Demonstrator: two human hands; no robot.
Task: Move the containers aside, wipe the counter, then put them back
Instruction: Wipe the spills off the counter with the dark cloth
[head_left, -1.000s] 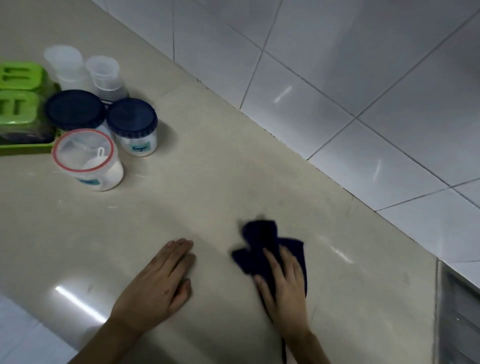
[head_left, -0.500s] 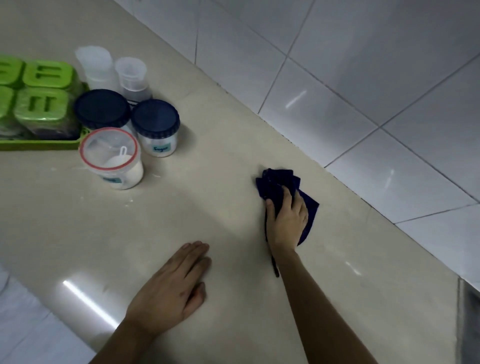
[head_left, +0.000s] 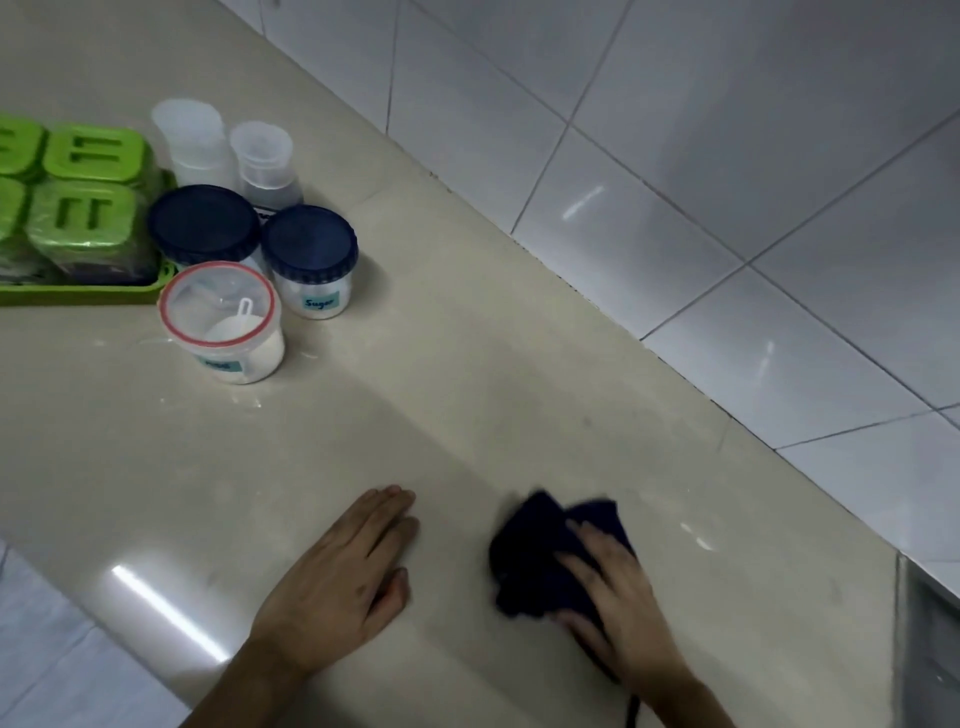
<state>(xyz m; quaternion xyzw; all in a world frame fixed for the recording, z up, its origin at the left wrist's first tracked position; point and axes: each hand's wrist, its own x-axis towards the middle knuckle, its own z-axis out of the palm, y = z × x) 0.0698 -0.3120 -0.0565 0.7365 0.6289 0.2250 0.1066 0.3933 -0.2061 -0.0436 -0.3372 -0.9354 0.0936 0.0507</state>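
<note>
My right hand (head_left: 621, 597) presses a dark blue cloth (head_left: 535, 561) flat on the beige counter (head_left: 467, 405), near its front edge. My left hand (head_left: 343, 582) rests palm down on the counter beside it, fingers together, holding nothing. The containers stand grouped at the far left: a clear tub with a red rim and a white scoop (head_left: 223, 322), a jar labelled Sugar with a dark blue lid (head_left: 310, 260), a second blue-lidded jar (head_left: 203, 223), and two translucent bottles (head_left: 262, 161) behind them.
A green tray (head_left: 78, 296) with green-lidded boxes (head_left: 78, 223) sits at the left edge. White tiled wall (head_left: 675, 182) runs along the counter's back. White powder specks lie around the tub. A metal sink edge (head_left: 924, 623) shows at the lower right.
My right hand has pulled the cloth back from near the wall toward the counter's front edge. The left hand has stayed flat in place. The containers have not moved.
</note>
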